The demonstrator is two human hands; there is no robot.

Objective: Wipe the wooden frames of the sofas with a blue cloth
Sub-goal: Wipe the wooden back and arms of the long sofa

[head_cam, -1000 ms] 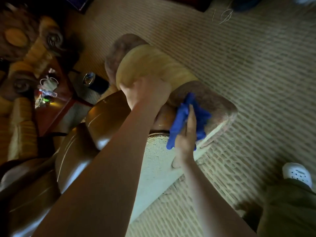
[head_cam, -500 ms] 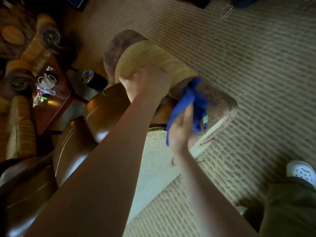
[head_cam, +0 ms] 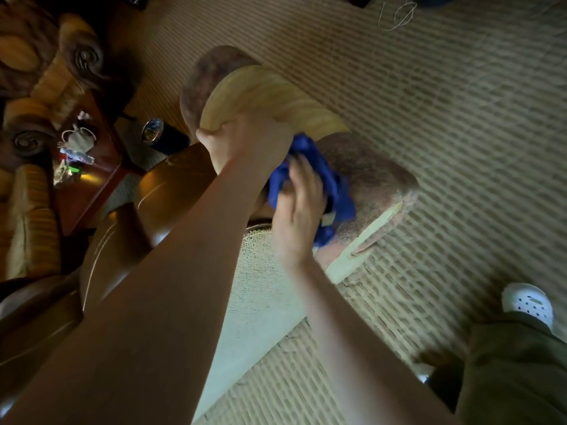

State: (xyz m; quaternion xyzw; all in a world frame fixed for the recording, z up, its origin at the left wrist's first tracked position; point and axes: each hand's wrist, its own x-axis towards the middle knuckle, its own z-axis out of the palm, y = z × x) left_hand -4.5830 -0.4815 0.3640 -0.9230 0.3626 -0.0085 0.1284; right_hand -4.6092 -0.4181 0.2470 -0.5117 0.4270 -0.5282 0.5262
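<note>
- Now, my left hand (head_cam: 245, 142) grips the striped padded roll (head_cam: 264, 99) at the top of the sofa arm, fingers curled over its near edge, arm stretched straight out.
- My right hand (head_cam: 299, 210) holds the blue cloth (head_cam: 331, 185), bunched under fingers and thumb; fingertips are motion-blurred, so I cannot tell exactly how they lie.
- Blue cloth sits pressed against the arm just below the padded roll, touching my left hand on one side and the worn, mottled end of the arm (head_cam: 371, 179) on the other. A small pale tag shows at its lower edge.
- Polished wooden frame (head_cam: 171, 191) runs down and left of my left forearm, dark brown, glossy, with light scratch lines.
- Pale textured side panel (head_cam: 260, 289) of the sofa lies under my right forearm, its lower edge against the woven carpet (head_cam: 460, 133).
- Far left: a second sofa with carved scroll arms (head_cam: 86, 56), a reddish side table (head_cam: 98, 179) with small clutter, too blurred to name.
- Bottom right: my white perforated shoe (head_cam: 527, 302) and olive trouser leg (head_cam: 515, 369) on the carpet.
</note>
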